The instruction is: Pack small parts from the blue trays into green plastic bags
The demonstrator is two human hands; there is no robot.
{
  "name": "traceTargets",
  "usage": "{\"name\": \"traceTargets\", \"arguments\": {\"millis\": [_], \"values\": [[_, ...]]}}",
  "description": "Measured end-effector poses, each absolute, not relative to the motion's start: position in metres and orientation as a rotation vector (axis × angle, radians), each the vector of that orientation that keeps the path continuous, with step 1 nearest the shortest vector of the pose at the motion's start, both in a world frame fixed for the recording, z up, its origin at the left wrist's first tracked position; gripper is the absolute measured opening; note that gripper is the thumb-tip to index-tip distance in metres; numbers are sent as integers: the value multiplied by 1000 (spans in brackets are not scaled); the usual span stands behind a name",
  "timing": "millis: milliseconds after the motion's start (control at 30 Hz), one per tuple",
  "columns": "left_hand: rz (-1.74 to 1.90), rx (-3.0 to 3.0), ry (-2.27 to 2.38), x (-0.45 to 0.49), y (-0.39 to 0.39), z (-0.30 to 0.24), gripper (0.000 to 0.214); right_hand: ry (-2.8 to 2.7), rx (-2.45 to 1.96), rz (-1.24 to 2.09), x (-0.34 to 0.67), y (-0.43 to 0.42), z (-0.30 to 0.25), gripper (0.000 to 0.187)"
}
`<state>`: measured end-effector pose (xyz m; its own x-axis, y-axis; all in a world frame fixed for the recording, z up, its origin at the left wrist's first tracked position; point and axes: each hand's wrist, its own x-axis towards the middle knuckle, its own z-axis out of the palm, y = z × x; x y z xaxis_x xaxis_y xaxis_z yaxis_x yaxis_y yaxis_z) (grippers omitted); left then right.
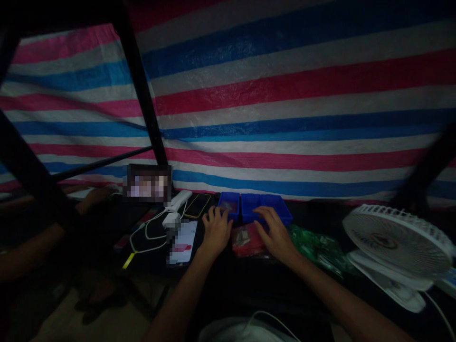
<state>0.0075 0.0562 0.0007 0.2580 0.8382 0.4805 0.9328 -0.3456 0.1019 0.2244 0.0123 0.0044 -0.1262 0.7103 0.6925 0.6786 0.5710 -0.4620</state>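
The open right grip lay just beside the flat red plastic packet, long axis sideways; the curled left grip touched a blue plastic bin, its hold unclear.

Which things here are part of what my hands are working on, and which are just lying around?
Being worked on: left hand at a small blue plastic bin; right hand at a double blue plastic bin, over a red packet.

Lying around: green plastic bag, white desk fan, dark phone, white charger.
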Motion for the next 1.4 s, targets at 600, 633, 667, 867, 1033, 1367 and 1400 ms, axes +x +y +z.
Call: {"name": "traceTargets", "arguments": {"millis": [600,633,667,867,1033,1367,1400], "values": [[-712,-2257,-1644,8,56,-4,39,-1861,-1132,12,224,11,5,27],[-700,-2273,-1632,8,56,-5,37,-1859,-1131,11,224,11,5,27],[-690,-2293,-1620,8,57,-5,36,-1857,-1130,8,224,11,5,27],[-701,-2346,-1591,6,58,-4,31,-1878,-1124,-11,223,11,6,24],[-731,-2356,-1591,7,60,-4,28,-2000,-1142,-9,222,8,8,16],[-1147,-2420,-1438,10,47,16,24,-2143,-1184,13,223,6,8,12],[-1153,-2506,-1409,11,43,16,24,-2145,-1190,19,223,6,7,11]]}}
